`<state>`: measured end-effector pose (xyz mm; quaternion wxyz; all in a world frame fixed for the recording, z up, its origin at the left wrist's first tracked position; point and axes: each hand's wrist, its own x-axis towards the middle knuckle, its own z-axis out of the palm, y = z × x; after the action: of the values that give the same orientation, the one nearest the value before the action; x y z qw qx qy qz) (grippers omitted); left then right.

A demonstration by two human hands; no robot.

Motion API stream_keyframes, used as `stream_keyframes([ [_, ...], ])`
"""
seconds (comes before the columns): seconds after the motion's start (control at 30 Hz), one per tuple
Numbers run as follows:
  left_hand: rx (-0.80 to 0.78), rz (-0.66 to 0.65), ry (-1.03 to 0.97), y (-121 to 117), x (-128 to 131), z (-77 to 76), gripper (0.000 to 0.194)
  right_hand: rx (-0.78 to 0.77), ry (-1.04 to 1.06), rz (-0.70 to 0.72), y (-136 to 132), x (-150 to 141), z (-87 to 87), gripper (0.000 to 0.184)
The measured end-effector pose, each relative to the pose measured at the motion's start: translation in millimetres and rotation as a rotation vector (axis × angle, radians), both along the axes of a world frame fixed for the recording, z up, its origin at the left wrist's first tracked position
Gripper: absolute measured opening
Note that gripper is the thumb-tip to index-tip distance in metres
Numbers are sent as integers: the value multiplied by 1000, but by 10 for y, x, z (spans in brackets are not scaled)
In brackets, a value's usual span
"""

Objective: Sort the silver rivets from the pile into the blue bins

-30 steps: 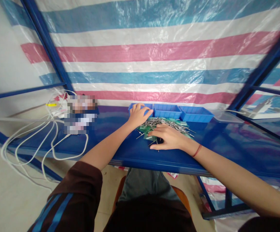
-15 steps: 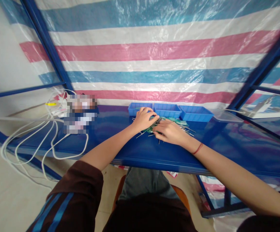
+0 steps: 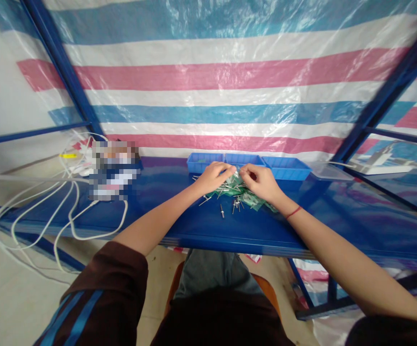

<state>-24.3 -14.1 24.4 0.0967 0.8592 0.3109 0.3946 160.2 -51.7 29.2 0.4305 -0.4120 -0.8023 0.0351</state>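
Observation:
A heap of small metal pins and green plastic bits point(image 3: 238, 190) lies on the blue bench point(image 3: 179, 218). My left hand point(image 3: 214, 176) and my right hand point(image 3: 260, 181) are both raised just over the heap, fingertips pinched and almost meeting above it. Each pinch seems to hold a small piece from the heap, too tiny to name. A few loose pins point(image 3: 230, 208) lie on the bench in front of the heap.
Three blue trays point(image 3: 248, 162) stand in a row behind the heap, against a striped plastic sheet. White cables point(image 3: 67, 206) loop over the bench's left end beside a blurred item point(image 3: 113, 168). A clear lid point(image 3: 329, 171) lies to the right of the trays.
My left hand left the left tray and came to the heap. My right hand lifted off the bench surface. Both now pinch together above the heap, and loose pins show in front.

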Motion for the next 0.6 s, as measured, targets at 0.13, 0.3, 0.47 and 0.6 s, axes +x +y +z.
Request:
stream_keyframes([
  [0.13, -87, 10, -50, -2, 19, -49, 24, -60, 117, 9, 67, 54, -7, 29],
  [0.3, -38, 96, -120, 24, 13, -44, 15, -135, 258, -4, 85, 19, -38, 38],
  [0.47, 246, 113, -46, -22, -3, -15, 13, -341, 287, -53, 51, -9, -10, 56],
  [0.6, 360, 97, 31, -84, 22, -21, 13, -465, 333, 79, -11, -47, 54, 59],
])
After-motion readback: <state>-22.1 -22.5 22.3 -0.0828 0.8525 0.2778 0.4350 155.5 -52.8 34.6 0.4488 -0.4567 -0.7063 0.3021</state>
